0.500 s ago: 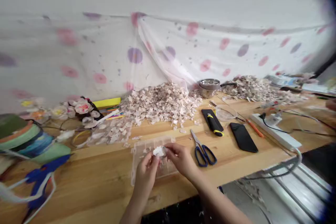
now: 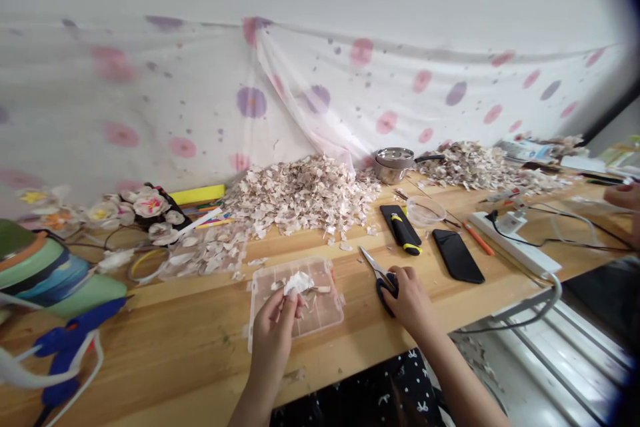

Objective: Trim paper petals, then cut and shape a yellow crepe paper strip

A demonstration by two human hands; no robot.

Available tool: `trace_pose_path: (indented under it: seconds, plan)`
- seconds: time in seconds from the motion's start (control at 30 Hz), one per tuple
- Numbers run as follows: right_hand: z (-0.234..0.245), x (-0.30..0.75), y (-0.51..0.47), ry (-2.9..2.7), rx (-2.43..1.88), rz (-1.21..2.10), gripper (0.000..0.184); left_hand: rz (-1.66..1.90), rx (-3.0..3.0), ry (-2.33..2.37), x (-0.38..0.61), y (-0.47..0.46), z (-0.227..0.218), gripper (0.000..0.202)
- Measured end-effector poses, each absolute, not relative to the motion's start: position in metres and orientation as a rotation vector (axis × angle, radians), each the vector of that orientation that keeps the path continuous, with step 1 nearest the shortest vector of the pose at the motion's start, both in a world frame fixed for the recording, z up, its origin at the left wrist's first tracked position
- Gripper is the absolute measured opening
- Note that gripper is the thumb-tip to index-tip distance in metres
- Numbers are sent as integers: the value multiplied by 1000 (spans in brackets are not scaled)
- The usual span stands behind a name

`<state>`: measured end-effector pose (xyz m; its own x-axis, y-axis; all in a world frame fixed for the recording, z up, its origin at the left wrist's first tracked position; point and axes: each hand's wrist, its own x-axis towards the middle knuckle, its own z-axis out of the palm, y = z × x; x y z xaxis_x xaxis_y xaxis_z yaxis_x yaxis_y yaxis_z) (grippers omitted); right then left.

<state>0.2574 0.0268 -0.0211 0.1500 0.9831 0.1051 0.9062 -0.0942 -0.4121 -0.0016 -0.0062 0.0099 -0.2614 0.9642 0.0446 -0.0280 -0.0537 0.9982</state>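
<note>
My left hand (image 2: 274,332) pinches a small white paper flower (image 2: 299,282) over a clear plastic tray (image 2: 327,310) on the wooden table. Out to the right, my right hand (image 2: 407,297) is curled over the dark handles of the scissors (image 2: 379,271), whose blades point up and to the left. A large heap of pale petal pieces (image 2: 300,193) lies behind the tray.
A black and yellow utility knife (image 2: 401,228), a black phone (image 2: 457,255), a clear bowl (image 2: 425,209), a metal pot (image 2: 394,164) and a white power strip (image 2: 515,243) lie to the right. Finished flowers (image 2: 147,205), tape rolls (image 2: 47,273) and a blue glue gun (image 2: 70,347) sit left. Another person's hand (image 2: 625,199) shows at the right edge.
My right hand has left the white flower and moved right onto the scissors' handles. My left hand still holds the flower over the tray.
</note>
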Motion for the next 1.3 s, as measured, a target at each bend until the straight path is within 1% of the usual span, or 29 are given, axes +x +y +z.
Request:
trace_pose_path:
  seconds: [0.07, 0.17, 0.27, 0.37, 0.43, 0.5, 0.53, 0.6, 0.67, 0.77, 0.8, 0.83, 0.93, 1.0, 1.13, 1.3]
  plan:
    - [-19, 257, 26, -1808, -2133, 279, 34, 1475, 1073, 1348, 0, -6, 11, 31]
    - [-11, 257, 28, -1872, -2251, 369, 24, 1498, 1058, 1364, 1, -8, 13, 30]
    - [-1, 263, 34, -1876, -2276, 484, 17, 1524, 1053, 1374, -2, -10, 16, 30]
    - [4, 270, 34, -1853, -2230, 632, 18, 1586, 1033, 1373, -5, -11, 18, 29]
    - [3, 267, 29, -1755, -2010, 910, 24, 1633, 1018, 1356, -5, -12, 20, 27]
    - [-1, 255, 19, -1469, -1534, 1258, 34, 1657, 1017, 1332, -5, -13, 23, 25]
    - [-5, 246, 13, -1295, -1302, 1336, 39, 1663, 1017, 1322, -4, -14, 24, 25]
    - [-12, 225, 3, -1077, -1030, 1406, 45, 1665, 1014, 1313, -3, -14, 26, 24]
    - [-19, 204, -6, -1000, -862, 1455, 56, 1674, 1011, 1307, -1, -15, 29, 24]
    - [-19, 183, -16, -1090, -668, 1551, 80, 1694, 1007, 1316, 2, -16, 34, 23]
    - [-17, 178, -19, -1156, -615, 1607, 84, 1703, 1003, 1317, 3, -16, 36, 24]
    - [-14, 174, -23, -1231, -574, 1669, 84, 1714, 1000, 1317, 4, -17, 38, 24]
    - [-1, 163, -33, -1357, -580, 1804, 66, 1776, 1001, 1333, 10, -19, 43, 23]
    - [6, 155, -38, -1342, -662, 1874, 59, 1819, 1052, 1362, 13, -20, 45, 20]
    - [14, 144, -40, -1344, -680, 1895, 61, 1820, 1251, 1421, 18, -21, 45, 17]
    - [12, 143, -38, -1338, -727, 1870, 65, 1793, 1530, 1524, 18, -19, 40, 19]
